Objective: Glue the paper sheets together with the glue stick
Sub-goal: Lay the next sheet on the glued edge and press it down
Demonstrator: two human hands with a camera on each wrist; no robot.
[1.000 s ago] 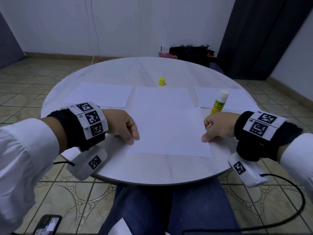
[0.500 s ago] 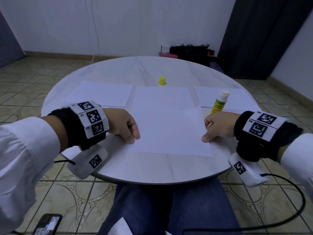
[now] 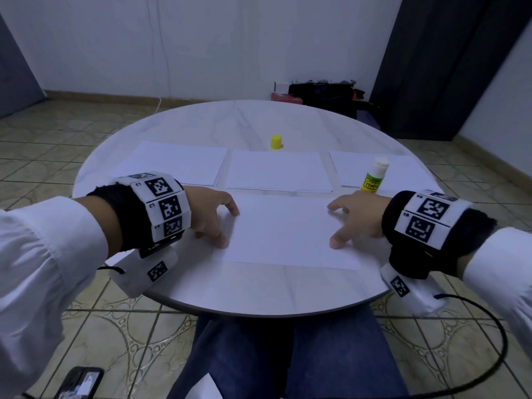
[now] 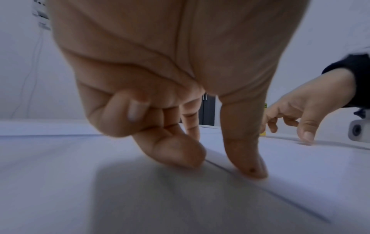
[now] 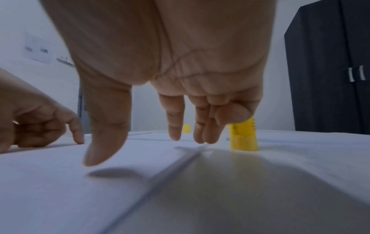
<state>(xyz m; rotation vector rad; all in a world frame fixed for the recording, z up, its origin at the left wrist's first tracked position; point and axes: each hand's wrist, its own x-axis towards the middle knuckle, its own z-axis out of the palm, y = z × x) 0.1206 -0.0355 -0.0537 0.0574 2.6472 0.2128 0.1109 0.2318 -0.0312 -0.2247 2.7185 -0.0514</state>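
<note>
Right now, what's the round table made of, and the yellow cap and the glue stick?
The table looks like pale marble or a marble-look laminate: glossy, with faint grey veins. The yellow cap seems smooth moulded plastic, evenly coloured. The glue stick looks like a plastic tube with a printed yellow-green label and a white top.

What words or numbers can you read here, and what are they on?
"Glue Stick": on the green and yellow label of the glue stick.
Small codes beside the black square markers on the left wrist band and right wrist band: too small to read.
Phone on the floor: blurred.
</note>
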